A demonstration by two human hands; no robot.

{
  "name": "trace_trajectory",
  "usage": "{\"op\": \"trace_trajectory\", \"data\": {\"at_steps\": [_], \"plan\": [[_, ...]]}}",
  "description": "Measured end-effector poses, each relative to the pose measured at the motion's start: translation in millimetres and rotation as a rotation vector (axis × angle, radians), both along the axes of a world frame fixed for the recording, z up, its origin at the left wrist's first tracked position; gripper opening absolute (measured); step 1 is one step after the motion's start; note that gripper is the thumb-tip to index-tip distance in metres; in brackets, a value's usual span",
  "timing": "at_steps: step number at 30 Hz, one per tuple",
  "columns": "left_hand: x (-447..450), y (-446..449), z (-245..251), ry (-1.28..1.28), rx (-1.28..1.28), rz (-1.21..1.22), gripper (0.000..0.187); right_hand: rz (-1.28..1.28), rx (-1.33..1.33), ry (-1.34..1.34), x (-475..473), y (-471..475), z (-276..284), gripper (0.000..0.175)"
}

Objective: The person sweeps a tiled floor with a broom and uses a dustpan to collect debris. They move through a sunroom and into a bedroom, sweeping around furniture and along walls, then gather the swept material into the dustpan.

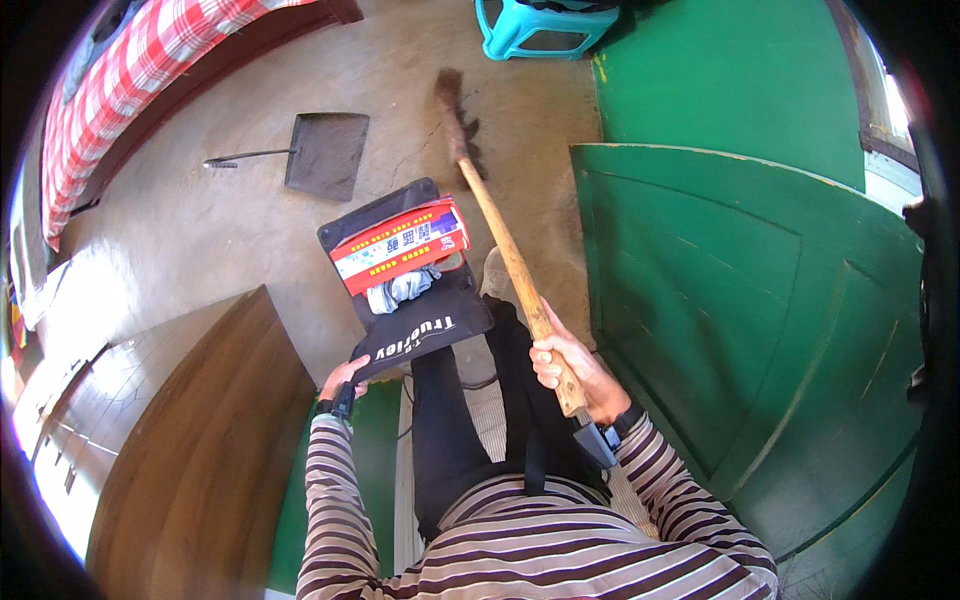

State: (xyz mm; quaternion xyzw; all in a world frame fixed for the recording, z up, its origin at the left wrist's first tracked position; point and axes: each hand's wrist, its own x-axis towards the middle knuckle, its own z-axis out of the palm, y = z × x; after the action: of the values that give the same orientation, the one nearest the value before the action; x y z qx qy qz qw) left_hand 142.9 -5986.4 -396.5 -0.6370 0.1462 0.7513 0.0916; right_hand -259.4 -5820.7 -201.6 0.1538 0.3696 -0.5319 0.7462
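Observation:
My left hand [347, 379] grips the near left corner of a black bag or case [442, 300], which bears white writing. A red cardboard box [401, 247] with printed writing stands out of it. Beside the box sits a crumpled pale grey cloth [403, 289]. My right hand [574, 360] is closed around the lower end of a long wooden handle [502, 232]. The handle slants up and away to a brown, worn tool head [450, 90] over the floor. That head is blurred, so I cannot tell whether it is a brush or a blade.
A dark metal dustpan [328, 157] lies on the concrete floor [240, 217]. A turquoise plastic stool [544, 34] stands at the far end. On my right is a green wooden panel [697, 285], on my left a brown wooden surface [202, 442]. A red checked cloth [142, 71] hangs at the upper left.

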Motion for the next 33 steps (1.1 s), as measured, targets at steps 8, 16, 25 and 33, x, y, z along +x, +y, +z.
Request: {"op": "trace_trajectory", "data": {"at_steps": [8,16,25,33], "plan": [[-7.4,6.0,3.1,-0.003,-0.069,-0.04,0.034,0.023,-0.052,0.156,-28.5,-13.4,38.5,0.071],[-2.6,12.5,23.5,-0.061,-0.113,-0.114,0.032,-0.003,0.167,0.438,-33.1,47.4,33.4,0.077],[12.7,16.0,37.6,-0.042,0.012,0.061,0.031,-0.091,0.355,0.389,-21.0,79.7,-37.7,0.082],[-4.0,22.4,54.9,-0.06,0.068,0.015,0.035,-0.085,0.223,0.008,-64.4,71.1,10.0,0.075]]}}
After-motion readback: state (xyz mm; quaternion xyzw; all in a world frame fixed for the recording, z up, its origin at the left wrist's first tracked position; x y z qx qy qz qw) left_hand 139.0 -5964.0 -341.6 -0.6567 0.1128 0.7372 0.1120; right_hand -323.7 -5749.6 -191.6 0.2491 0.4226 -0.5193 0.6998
